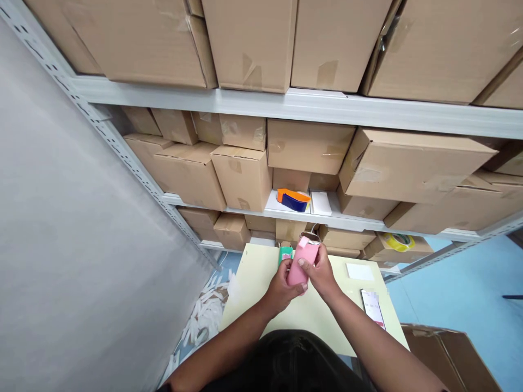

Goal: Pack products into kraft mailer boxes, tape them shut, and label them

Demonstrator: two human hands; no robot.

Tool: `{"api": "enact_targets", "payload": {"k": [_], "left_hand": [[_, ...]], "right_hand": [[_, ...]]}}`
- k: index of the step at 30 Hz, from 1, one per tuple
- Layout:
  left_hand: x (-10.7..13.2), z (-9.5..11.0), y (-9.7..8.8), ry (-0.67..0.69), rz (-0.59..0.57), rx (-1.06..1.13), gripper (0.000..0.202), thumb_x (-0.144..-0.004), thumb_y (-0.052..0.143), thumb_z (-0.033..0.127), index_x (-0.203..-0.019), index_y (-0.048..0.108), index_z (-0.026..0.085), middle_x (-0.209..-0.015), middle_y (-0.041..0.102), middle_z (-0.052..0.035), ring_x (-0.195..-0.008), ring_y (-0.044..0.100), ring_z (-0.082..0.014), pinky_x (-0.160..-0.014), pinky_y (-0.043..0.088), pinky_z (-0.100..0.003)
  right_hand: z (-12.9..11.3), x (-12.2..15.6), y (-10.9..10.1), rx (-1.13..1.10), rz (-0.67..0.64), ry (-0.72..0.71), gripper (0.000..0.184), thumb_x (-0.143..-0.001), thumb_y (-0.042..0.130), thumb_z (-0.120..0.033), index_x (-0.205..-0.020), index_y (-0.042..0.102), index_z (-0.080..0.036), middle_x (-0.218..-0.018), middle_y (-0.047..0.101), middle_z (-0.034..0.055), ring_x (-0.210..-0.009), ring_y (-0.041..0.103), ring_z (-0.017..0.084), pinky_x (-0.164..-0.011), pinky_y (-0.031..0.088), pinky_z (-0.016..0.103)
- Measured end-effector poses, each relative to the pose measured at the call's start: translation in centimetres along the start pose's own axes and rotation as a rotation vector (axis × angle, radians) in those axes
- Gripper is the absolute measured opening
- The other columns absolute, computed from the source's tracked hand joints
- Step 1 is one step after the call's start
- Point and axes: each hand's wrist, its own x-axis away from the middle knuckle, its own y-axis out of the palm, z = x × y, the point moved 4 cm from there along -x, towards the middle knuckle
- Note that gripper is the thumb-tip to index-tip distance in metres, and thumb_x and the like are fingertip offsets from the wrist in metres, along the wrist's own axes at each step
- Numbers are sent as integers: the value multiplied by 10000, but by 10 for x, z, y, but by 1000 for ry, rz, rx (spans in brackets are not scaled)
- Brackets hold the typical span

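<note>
Both hands hold a pink rectangular case [306, 251] above the pale yellow table [249, 272]; a thin dark loop and a shiny edge show at its top. My left hand [281, 288] wraps its lower left side, fingers closed around it. My right hand [322, 271] grips the right side, with the thumb pressed on the front face. Just behind and left of the case is a small green box [285, 251] with a pink patch, partly covered by my left hand. The exact kind of the pink case cannot be made out.
On the table's right lie a white box [359, 271] and a phone [372, 308]. Shelves full of cardboard boxes [241, 174] stand ahead, holding an orange and blue tape dispenser [293, 200] and yellow tape [399, 242]. White scraps [204, 316] lie on the floor left; an open carton [449, 354] stands right.
</note>
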Motion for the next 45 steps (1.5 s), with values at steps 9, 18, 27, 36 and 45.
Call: {"api": "enact_targets", "payload": {"k": [9, 18, 27, 36, 45], "left_hand": [[5, -19, -14, 68, 121, -244, 716, -667, 912, 396, -1259, 548, 224, -1226, 604, -98, -1065, 586, -263, -941, 455, -395], [-66, -70, -80, -188, 117, -732, 343, -898, 608, 467, -1071, 712, 190, -1122, 665, -116, -1045, 624, -299, -962, 462, -412], [-179, -120, -110, -361, -48, -1209, 754, -736, 703, 295, -1459, 497, 235, -1610, 370, -131, -1409, 420, -384, -1110, 377, -430], [-205, -127, -112, -304, -129, -1287, 409, -675, 709, 199, -1081, 668, 218, -1409, 535, -81, -1213, 565, -300, -997, 481, -359], [-130, -93, -86, 89, -148, -1192, 276, -716, 656, 131, -972, 641, 233, -1129, 592, -78, -1132, 532, -294, -987, 490, -409]], "right_hand": [[7, 2, -8, -56, 39, 77, 523, -801, 769, -512, -1244, 617, -280, -1222, 702, 64, -1111, 642, 280, -951, 512, 394], [53, 3, -51, 121, 233, 154, 526, -724, 826, -414, -1182, 623, -255, -1087, 712, 54, -979, 652, 274, -884, 516, 422], [68, 41, -97, 164, 231, 216, 515, -745, 820, -413, -1192, 627, -245, -1090, 730, 67, -990, 673, 292, -874, 553, 414], [81, 57, -126, 207, 265, 253, 498, -767, 803, -410, -1197, 631, -228, -1107, 731, 79, -1000, 687, 275, -885, 564, 395], [82, 21, -104, 138, 268, 234, 528, -751, 807, -455, -1186, 615, -225, -1090, 722, 73, -987, 673, 269, -868, 554, 402]]}}
